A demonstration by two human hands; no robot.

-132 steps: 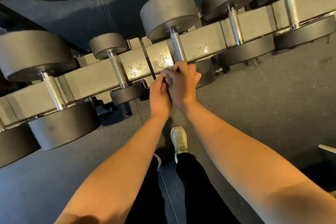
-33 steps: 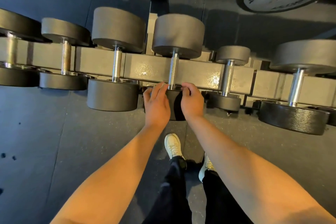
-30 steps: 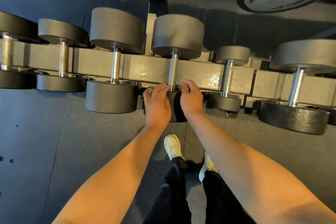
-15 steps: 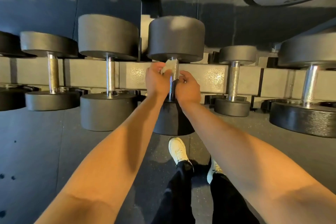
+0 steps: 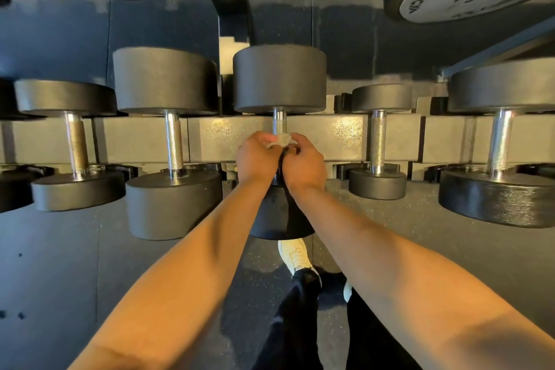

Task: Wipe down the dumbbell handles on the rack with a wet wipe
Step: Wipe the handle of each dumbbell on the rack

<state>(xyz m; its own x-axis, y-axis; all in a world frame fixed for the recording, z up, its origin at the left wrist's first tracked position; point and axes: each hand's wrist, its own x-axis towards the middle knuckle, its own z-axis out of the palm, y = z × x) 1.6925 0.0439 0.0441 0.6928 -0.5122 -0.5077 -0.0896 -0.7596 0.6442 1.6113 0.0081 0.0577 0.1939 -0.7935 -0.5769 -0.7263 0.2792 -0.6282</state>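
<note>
1. Handle of the centre dumbbell runs straight away from me across the rack.
2. Left hand and right hand, equally near, both curl round the wet wipe, pinching it onto the bar's near half.
3. Bare knurl lies just beyond the knuckles; I judge the stroke must go forward along it.

Dark, speckled rubber floor mats with visible seams, under warm yellowish light.
</note>
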